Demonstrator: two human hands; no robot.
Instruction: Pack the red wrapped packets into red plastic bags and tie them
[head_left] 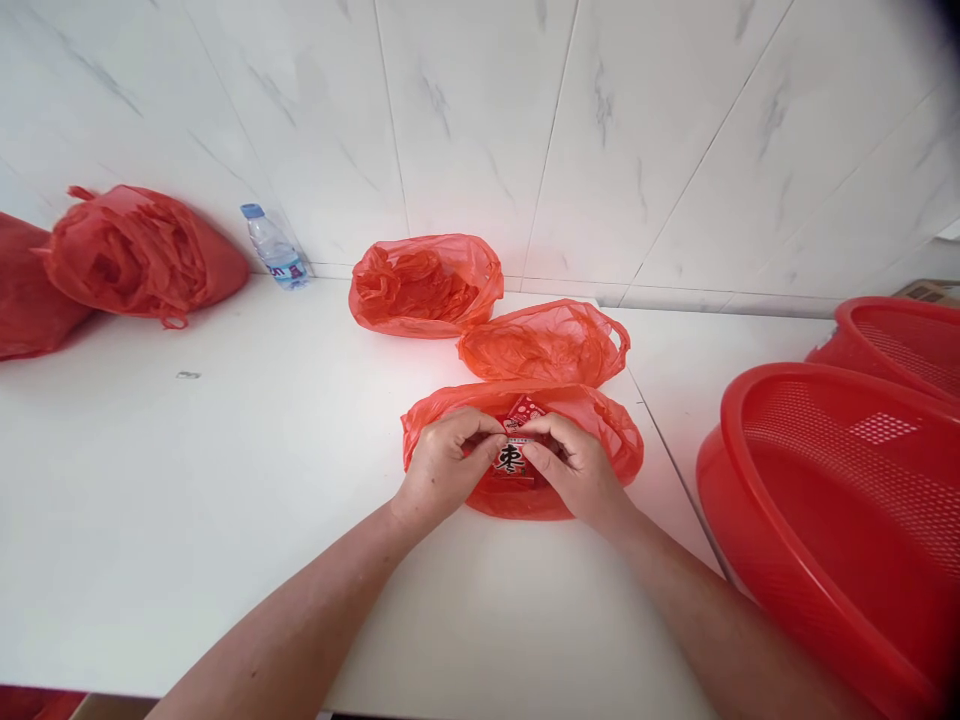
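My left hand [459,455] and my right hand [574,465] meet over an open red plastic bag [427,402] on the white table. Between them is a small red packet [511,460] with a large black character on a pale patch, pinched at its top edge by the thumbs and fingers of both hands. Just behind it a second red packet [525,408] with pale dots shows inside the bag. The fingers cover part of the held packet's upper edge.
Two more open red bags, a middle one [544,345] and a rear one [427,290], sit behind. Red perforated baskets [750,450] stand at right. Along the tiled wall are a water bottle [276,250] and a bulging red bag [150,250]. A small scrap [188,375] lies at left.
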